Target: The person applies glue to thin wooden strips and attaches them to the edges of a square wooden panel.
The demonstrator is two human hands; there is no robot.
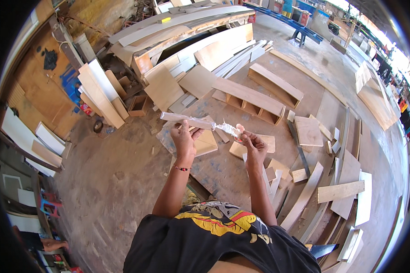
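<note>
A pale strip (188,120) is held in the air by both hands, to the left of the compartment box (249,102) and nearer the wearer. Its middle is gripped by the left hand (184,137), with the fingers closed round it, probably to keep it steady. By the right hand (253,146), a small pinkish piece (240,128) is pinched between thumb and fingertips, perhaps because little of it can be grasped. Crumpled white material (227,130) is stretched between that pinch and the strip's right end; whether it is fixed there cannot be told. The strip is tilted slightly, its left end higher, and that end is left free beyond the hand. Sideways room is offered by the brown floor (109,182), left of the box. Less is left to the right of the box, where loose edges are presented by a square board (308,131) and a curved plank (304,195). Behind the box, the view is bounded by a table (148,48) stacked with planks.
</note>
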